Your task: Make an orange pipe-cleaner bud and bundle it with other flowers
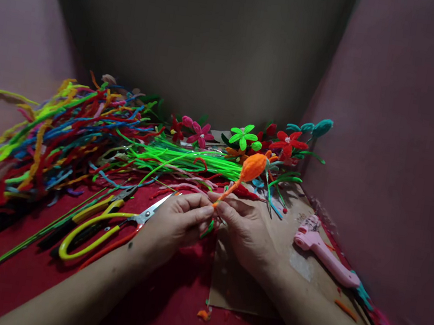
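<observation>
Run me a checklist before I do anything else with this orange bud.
1. Stem held: ok. The left grip and right grip pinch the lower end of the orange stem.
2. Orange bud uncovered: ok. No finger covers it.
3. Stem's tip finished: cannot tell. Fingers hide it.
4. Yellow-handled scissors nearby: ok. They lie beside the left arm, not held.
5. Pink glue gun unheated: cannot tell. It lies on the cardboard.
6. Scraps cleared: not ok. An orange scrap lies by the cardboard's near edge.
</observation>
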The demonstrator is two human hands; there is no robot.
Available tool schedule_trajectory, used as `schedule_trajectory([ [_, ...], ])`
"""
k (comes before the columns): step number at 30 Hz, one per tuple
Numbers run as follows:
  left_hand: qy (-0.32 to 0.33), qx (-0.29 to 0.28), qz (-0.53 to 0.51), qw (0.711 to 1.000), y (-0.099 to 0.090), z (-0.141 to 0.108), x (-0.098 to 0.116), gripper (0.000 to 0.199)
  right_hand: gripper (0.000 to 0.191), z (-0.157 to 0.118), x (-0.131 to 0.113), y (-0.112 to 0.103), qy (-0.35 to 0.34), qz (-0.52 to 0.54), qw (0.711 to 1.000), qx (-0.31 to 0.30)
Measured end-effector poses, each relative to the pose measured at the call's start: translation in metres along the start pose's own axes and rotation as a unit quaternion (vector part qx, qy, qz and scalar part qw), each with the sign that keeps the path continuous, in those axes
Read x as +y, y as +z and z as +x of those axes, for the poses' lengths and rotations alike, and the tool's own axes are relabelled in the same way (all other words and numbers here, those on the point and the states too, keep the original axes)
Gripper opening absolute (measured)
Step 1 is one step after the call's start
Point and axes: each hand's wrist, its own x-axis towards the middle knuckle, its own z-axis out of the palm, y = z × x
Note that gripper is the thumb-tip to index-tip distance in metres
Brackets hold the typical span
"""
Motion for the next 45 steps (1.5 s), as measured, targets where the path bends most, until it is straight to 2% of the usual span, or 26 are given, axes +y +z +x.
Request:
schedule_trajectory([
  [3,-0.046,-0.047,-0.11,0.992,-0.004,0.001,-0.001,0.011,0.015,0.001,0.001,-0.002,-0.009,0.005,0.999,-0.048],
  [6,-0.078,-0.077,-0.139,0.984,-0.005,0.002,0.0,0.017,0.011,0.001,0.0,-0.004,-0.005,0.001,0.999,-0.042],
  [9,-0.051,-0.054,-0.049,0.996,-0.002,0.001,0.001,0.018,0.008,-0.001,-0.002,-0.002,-0.017,-0.011,1.0,-0.008],
  [11,0.031,0.005,0.104,0.994,0.0,0.0,0.0,0.018,0.006,-0.002,-0.003,-0.001,-0.032,-0.025,0.999,0.023],
  [12,0.09,0.039,0.197,0.975,0.0,-0.001,-0.002,0.017,0.006,-0.002,-0.003,-0.001,-0.035,-0.029,0.998,0.036],
  [13,0.157,0.071,0.289,0.942,0.0,-0.001,-0.005,0.015,0.006,-0.002,-0.003,0.0,-0.034,-0.032,0.998,0.044],
  [16,0.326,0.126,0.505,0.789,-0.003,0.0,-0.016,0.014,0.007,-0.003,0.0,0.0,-0.019,-0.029,0.998,0.054],
  [18,0.375,0.14,0.585,0.706,-0.006,0.001,-0.021,0.014,0.008,-0.003,0.002,0.0,-0.014,-0.031,0.998,0.058],
  [20,0.386,0.158,0.626,0.659,-0.008,0.002,-0.024,0.014,0.008,-0.004,0.003,0.001,-0.009,-0.034,0.998,0.059],
  [23,0.39,0.164,0.654,0.627,-0.01,0.002,-0.025,0.016,0.01,-0.004,0.003,0.001,-0.006,-0.045,0.997,0.059],
  [25,0.392,0.148,0.658,0.626,-0.011,0.002,-0.025,0.015,0.012,-0.004,0.003,0.001,-0.002,-0.048,0.997,0.061],
  [30,0.396,0.131,0.622,0.662,-0.011,0.003,-0.027,0.019,0.013,-0.005,0.003,0.002,0.025,-0.032,0.997,0.068],
  [34,0.41,0.128,0.594,0.68,-0.01,0.004,-0.025,0.021,0.015,-0.005,0.002,0.002,0.03,-0.034,0.998,0.038],
  [39,0.389,0.134,0.573,0.709,-0.01,0.003,-0.022,0.019,0.012,-0.005,-0.004,0.003,-0.016,-0.087,0.996,0.005],
  [41,0.38,0.136,0.568,0.717,-0.011,0.002,-0.022,0.016,0.01,-0.006,-0.007,0.003,-0.035,-0.122,0.992,0.013],
  [45,0.374,0.136,0.567,0.721,-0.012,0.002,-0.022,0.011,0.009,-0.006,-0.009,0.004,-0.029,-0.168,0.984,0.043],
])
